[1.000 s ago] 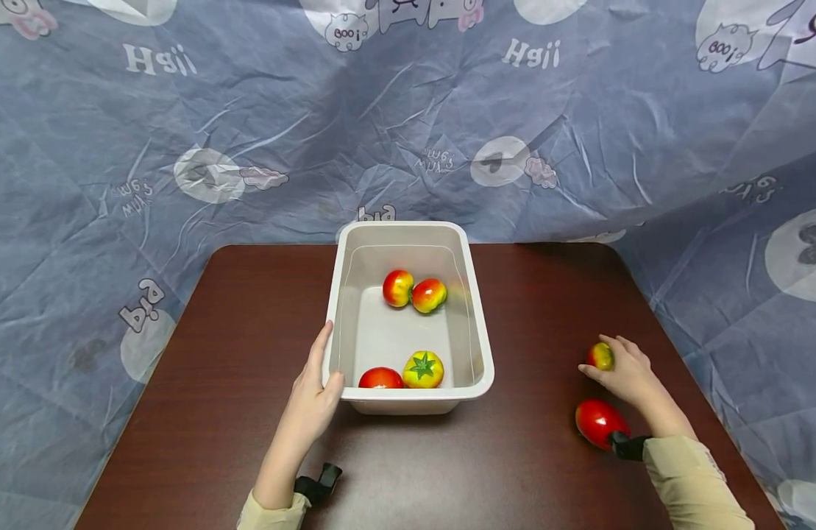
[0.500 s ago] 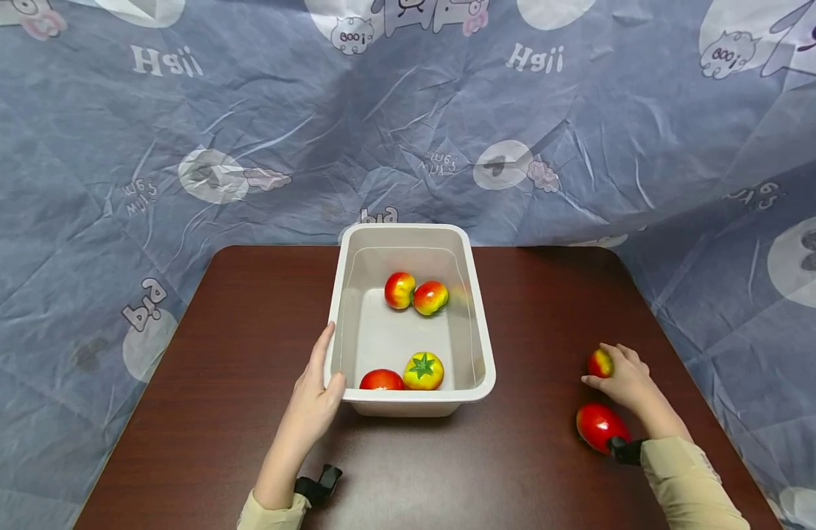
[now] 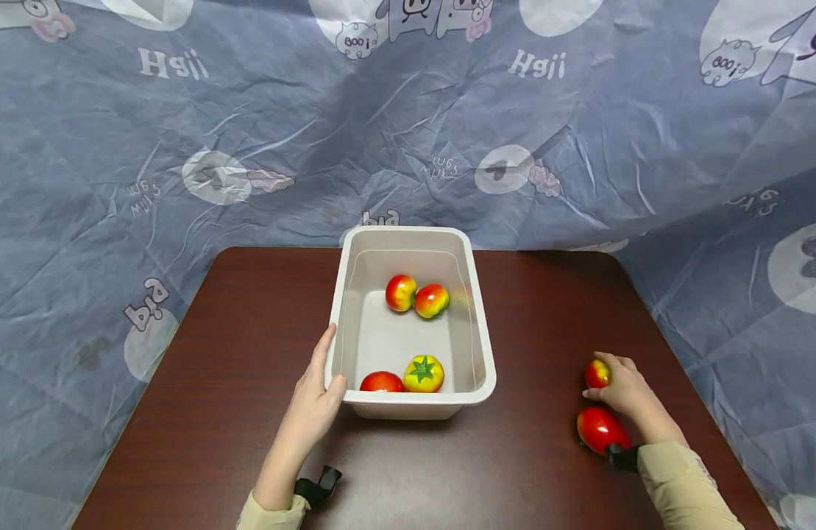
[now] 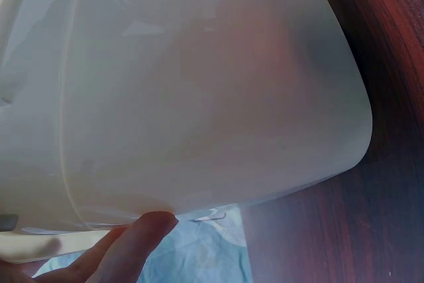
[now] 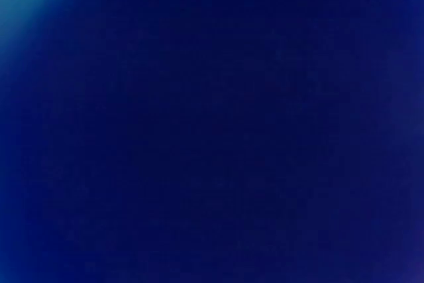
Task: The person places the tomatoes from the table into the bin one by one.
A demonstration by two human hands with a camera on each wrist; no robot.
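In the head view my left hand grips the near left corner of a pale plastic bin, thumb over the front rim. In the left wrist view its fingers lie against the outside of the bin wall. At the right, my right hand holds a small red-and-yellow fruit between thumb and fingers, low over the table. A larger, glossy red fruit lies just nearer, by the right wrist's black camera. The right wrist view is dark blue, with no hand visible.
Inside the bin sit two red-and-yellow fruits at the far end, a yellow tomato-like fruit with a green star-shaped top, and a red fruit. The dark wood table ends at a blue printed cloth.
My right hand has moved slightly nearer with the small fruit, which has turned to show more red. The left hand stays on the bin. The head view has tilted up a little.
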